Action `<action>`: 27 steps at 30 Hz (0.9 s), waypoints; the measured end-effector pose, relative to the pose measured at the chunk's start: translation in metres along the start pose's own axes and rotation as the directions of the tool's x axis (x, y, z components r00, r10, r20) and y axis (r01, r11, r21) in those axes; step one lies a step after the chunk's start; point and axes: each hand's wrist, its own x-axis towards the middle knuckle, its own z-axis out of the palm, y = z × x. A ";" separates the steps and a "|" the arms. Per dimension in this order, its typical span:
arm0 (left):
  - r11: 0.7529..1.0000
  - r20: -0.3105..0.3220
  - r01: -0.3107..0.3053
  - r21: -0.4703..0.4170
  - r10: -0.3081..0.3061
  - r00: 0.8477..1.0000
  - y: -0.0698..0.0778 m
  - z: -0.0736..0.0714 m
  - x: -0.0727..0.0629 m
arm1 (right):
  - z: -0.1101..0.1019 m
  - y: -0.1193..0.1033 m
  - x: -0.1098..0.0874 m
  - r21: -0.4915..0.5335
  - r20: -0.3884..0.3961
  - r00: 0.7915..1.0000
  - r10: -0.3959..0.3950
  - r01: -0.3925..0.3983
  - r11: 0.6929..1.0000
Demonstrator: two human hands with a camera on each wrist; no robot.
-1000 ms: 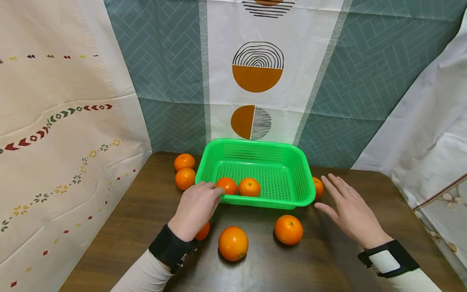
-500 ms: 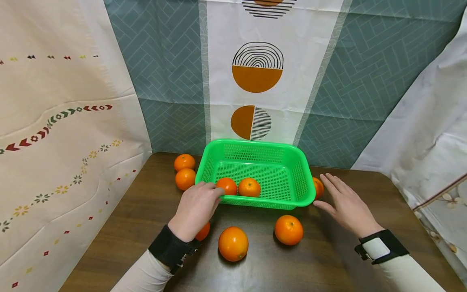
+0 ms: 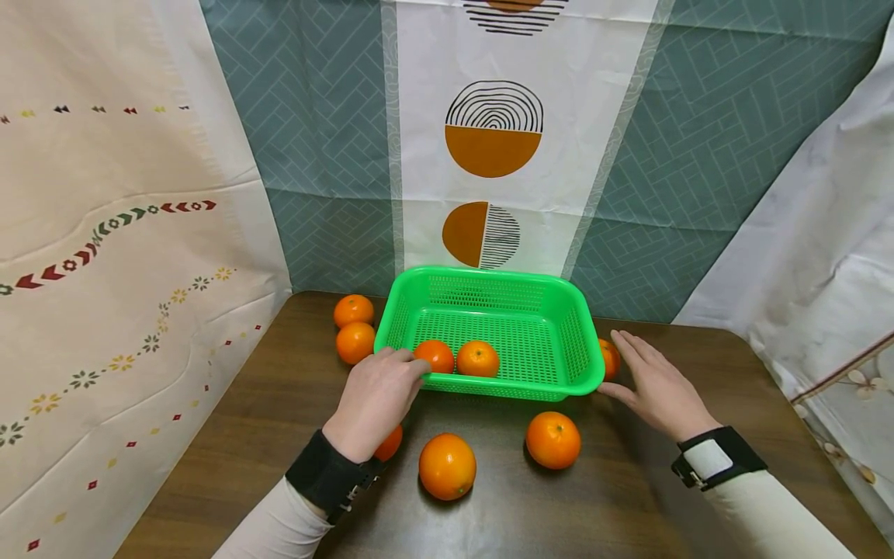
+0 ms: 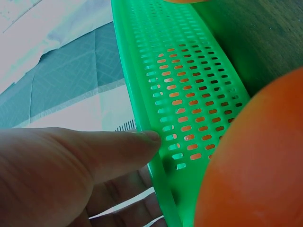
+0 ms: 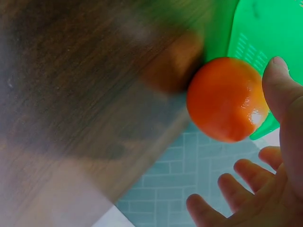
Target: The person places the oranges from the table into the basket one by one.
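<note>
A green perforated plastic basket (image 3: 531, 387) holds two oranges, one at its front left (image 3: 434, 356) and one beside it. My left hand (image 3: 377, 396) grips the basket's front left rim; the left wrist view has the thumb (image 4: 123, 151) on the near side and the other fingers beyond the rim. Close against the basket's right side sits an orange (image 5: 227, 99). My right hand (image 3: 656, 388) is beside it with fingers spread, the thumb near the basket corner. In the right wrist view its thumb overlaps the orange's edge, and nothing is held.
Two oranges (image 3: 355, 343) stand left of the basket on the wooden table (image 3: 601, 512). In front are an orange at centre (image 3: 447, 466) and another to its right (image 3: 553, 440). One more orange (image 3: 389, 444) is partly hidden by my left wrist. Patterned cloth (image 3: 335, 155) hangs behind.
My right hand has moved slightly left, closer to the orange by the basket's right side. My left hand, the basket and the oranges have stayed in place.
</note>
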 end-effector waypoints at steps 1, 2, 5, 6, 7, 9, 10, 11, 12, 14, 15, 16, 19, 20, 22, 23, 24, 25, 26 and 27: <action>1.000 0.001 0.001 0.000 -0.001 1.000 0.000 0.000 0.000 | 0.000 0.000 0.001 0.003 0.003 1.000 0.004 -0.004 1.000; 1.000 0.001 0.002 0.000 -0.002 1.000 0.000 0.000 0.000 | 0.001 0.000 0.001 0.005 0.007 1.000 0.008 -0.008 1.000; 1.000 0.005 0.003 0.000 -0.003 1.000 0.000 0.000 0.000 | 0.002 -0.001 0.003 0.018 0.018 1.000 0.021 -0.021 1.000; 1.000 0.005 0.003 0.001 -0.003 1.000 0.000 0.000 0.000 | 0.002 -0.001 0.004 0.021 0.023 0.999 0.027 -0.028 0.999; 1.000 0.006 0.003 0.001 -0.003 1.000 0.000 0.000 0.000 | 0.003 -0.001 0.005 0.024 0.030 0.999 0.034 -0.035 0.999; 1.000 0.006 0.001 0.003 -0.001 1.000 0.000 0.001 0.000 | 0.005 -0.001 0.007 0.031 0.039 0.998 0.041 -0.042 0.999; 1.000 0.005 0.000 0.003 0.000 1.000 0.000 0.001 0.000 | 0.006 0.000 0.007 0.035 0.044 0.998 0.045 -0.047 0.998; 1.000 0.004 -0.002 0.003 0.002 1.000 0.000 0.000 0.000 | 0.007 0.000 0.008 0.040 0.051 0.997 0.051 -0.053 0.998; 1.000 0.003 -0.002 0.004 0.002 1.000 0.000 0.000 0.000 | 0.008 0.001 0.009 0.044 0.056 0.997 0.054 -0.056 0.997; 1.000 0.001 -0.004 0.004 0.004 1.000 0.000 0.000 0.000 | 0.009 0.001 0.011 0.052 0.061 0.996 0.059 -0.062 0.997; 1.000 0.001 -0.005 0.004 0.005 1.000 0.000 0.000 0.000 | 0.010 0.001 0.011 0.056 0.064 0.996 0.062 -0.065 0.996; 1.000 0.001 -0.004 0.004 0.004 1.000 0.000 0.000 0.000 | 0.010 0.001 0.012 0.059 0.064 0.996 0.064 -0.068 0.996; 1.000 0.004 -0.003 0.006 0.003 1.000 0.000 0.000 0.001 | 0.011 0.001 0.014 0.059 0.067 0.995 0.074 -0.078 0.995; 1.000 0.005 -0.002 0.007 0.002 1.000 0.000 0.000 0.001 | 0.011 0.000 0.015 0.059 0.068 0.995 0.076 -0.080 0.995; 1.000 0.007 -0.001 0.007 0.001 1.000 0.000 0.000 0.001 | 0.012 0.000 0.016 0.057 0.069 0.994 0.081 -0.085 0.995; 1.000 0.008 -0.001 0.008 0.001 1.000 0.000 0.000 0.001 | 0.012 0.000 0.017 0.058 0.071 0.994 0.084 -0.088 0.994; 1.000 0.008 -0.001 0.007 0.001 1.000 0.000 0.000 0.001 | 0.012 0.000 0.018 0.059 0.073 0.994 0.086 -0.090 0.994; 1.000 0.007 -0.001 0.007 0.001 1.000 0.000 0.000 0.001 | 0.013 -0.001 0.018 0.061 0.076 0.993 0.088 -0.093 0.994; 1.000 0.007 -0.002 0.007 0.002 1.000 0.000 0.000 0.001 | 0.013 -0.001 0.019 0.061 0.079 0.993 0.089 -0.094 0.994; 1.000 0.006 -0.002 0.006 0.002 1.000 0.000 0.000 0.001 | 0.014 -0.001 0.019 0.061 0.082 0.992 0.092 -0.097 0.993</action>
